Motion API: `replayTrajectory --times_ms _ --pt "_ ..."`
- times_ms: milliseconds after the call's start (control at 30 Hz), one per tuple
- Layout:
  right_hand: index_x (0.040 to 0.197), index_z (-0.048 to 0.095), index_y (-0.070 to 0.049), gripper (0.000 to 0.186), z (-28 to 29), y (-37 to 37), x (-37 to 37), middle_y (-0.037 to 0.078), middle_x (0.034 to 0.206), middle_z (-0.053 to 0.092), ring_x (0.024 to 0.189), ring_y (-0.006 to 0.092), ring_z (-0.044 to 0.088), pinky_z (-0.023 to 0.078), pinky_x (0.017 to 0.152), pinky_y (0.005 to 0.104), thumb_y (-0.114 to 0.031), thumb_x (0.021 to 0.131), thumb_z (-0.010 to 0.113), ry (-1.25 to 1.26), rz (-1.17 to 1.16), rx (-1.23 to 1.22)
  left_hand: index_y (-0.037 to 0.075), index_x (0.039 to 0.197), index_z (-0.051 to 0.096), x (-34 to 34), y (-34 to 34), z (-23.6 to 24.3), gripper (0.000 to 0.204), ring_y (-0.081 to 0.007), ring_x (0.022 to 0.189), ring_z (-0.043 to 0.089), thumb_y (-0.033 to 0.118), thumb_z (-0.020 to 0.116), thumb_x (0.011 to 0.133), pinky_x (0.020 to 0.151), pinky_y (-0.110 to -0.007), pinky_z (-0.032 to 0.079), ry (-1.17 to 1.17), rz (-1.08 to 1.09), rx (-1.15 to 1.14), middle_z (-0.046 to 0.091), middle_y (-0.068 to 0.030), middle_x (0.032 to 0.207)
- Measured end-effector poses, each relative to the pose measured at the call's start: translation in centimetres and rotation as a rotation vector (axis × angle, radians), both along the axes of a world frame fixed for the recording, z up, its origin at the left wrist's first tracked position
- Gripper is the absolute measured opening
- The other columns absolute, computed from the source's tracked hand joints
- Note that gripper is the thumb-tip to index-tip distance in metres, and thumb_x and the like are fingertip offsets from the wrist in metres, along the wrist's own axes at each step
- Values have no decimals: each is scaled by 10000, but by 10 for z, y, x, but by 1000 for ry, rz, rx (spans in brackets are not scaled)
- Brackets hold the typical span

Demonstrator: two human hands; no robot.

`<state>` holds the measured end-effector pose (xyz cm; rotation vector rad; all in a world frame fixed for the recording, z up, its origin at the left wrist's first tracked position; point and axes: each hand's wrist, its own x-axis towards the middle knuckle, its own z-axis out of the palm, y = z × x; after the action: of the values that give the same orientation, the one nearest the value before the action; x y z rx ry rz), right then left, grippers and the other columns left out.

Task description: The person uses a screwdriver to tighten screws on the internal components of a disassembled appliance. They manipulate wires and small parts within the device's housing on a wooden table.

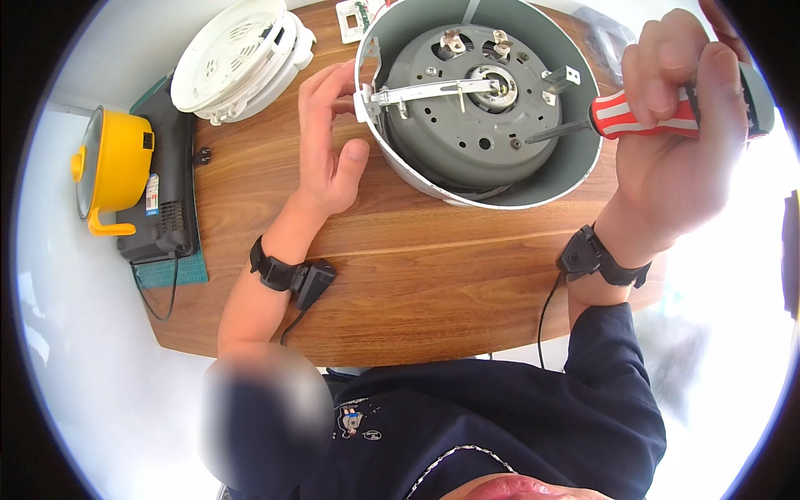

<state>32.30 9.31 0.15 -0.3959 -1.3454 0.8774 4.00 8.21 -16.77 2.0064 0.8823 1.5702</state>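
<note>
A round grey metal appliance housing (pixel 400 162), likely a rice cooker's, stands with its inside facing up. Within it sits a grey domed metal plate (pixel 450 154) with screw holes and terminals, crossed by a metal strip (pixel 433 89). My right hand (pixel 679 158) is closed around a red, white and black screwdriver (pixel 617 115). Its shaft slants down to the left, the tip by a small screw (pixel 516 143) near the plate's lower right edge; whether it touches cannot be made out. My left hand (pixel 329 142) rests against the housing's left side, fingers apart, thumb free.
White round plastic parts (pixel 237 62) lie stacked at the back left. Left of them are a black case (pixel 167 192) on a green mat (pixel 187 271) and a yellow pot (pixel 121 158). A small circuit board (pixel 354 18) and clear plastic packaging (pixel 604 42) lie behind the housing.
</note>
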Motion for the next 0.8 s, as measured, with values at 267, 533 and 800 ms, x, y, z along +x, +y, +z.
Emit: replayTrajectory --times_ms 267,533,800 --pt "1402 459 76 398 3 -4 -12 45 748 570 463 73 407 376 411 184 -190 1107 490 10 -132 6 64 1630 262 4 2 0 981 -352 1399 456 706 602 971 1074 -500 496 -29 67 175 305 -231 1590" --pt "1366 419 134 542 24 -21 -41 54 716 579 454 78 440 365 419 197 -257 1029 583 -118 -366 -47 48 1489 527 9 0 3 789 -414 1502 339 675 555 1011 1220 -573 320 144 78 479 309 -258 1597" --pt "1397 453 71 545 12 -11 -32 36 711 586 457 60 446 359 408 195 -309 1041 615 -180 -257 77 17 1372 649 14 -8 27 690 -383 1455 373 611 479 1064 1228 -544 292 113 1 276 408 -247 1559"
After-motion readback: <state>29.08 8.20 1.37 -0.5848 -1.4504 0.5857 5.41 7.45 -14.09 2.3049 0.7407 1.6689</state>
